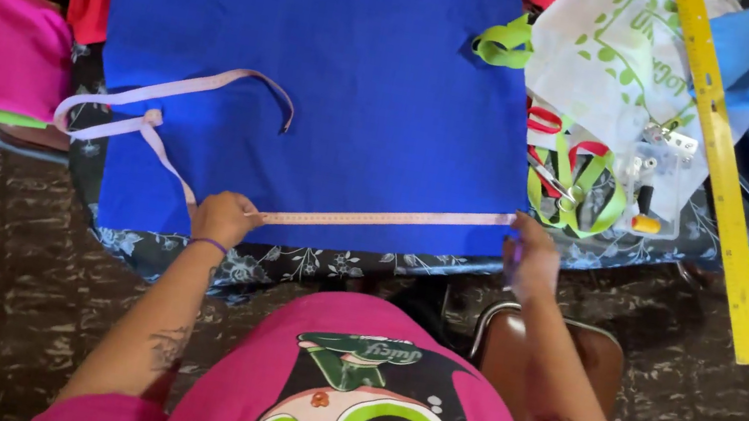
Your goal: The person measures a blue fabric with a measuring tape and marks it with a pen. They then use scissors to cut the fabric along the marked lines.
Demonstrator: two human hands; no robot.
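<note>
In the head view, a blue fabric piece point(335, 82) lies flat across the middle of the frame on a floral-covered table point(285, 262). Along its lower edge runs a pale measuring tape point(383, 218), pulled straight so it can lie against the cloth. The left hand point(223, 218), at lower centre-left, is closed over the tape and pins it to the fabric; the slack loops away toward the left of the frame. The right hand point(529, 259), at lower centre-right, pinches the tape's far end at the fabric's right corner, fingers closed on it, though the motion blur hides the exact grip. To the right of the cloth sit red-handled scissors point(545, 158), green straps point(591, 191) and a white printed bag point(615, 48). A long yellow ruler point(721, 167) slants down the upper right. Pink folded fabric point(1, 47) rests on a chair at the left.
</note>
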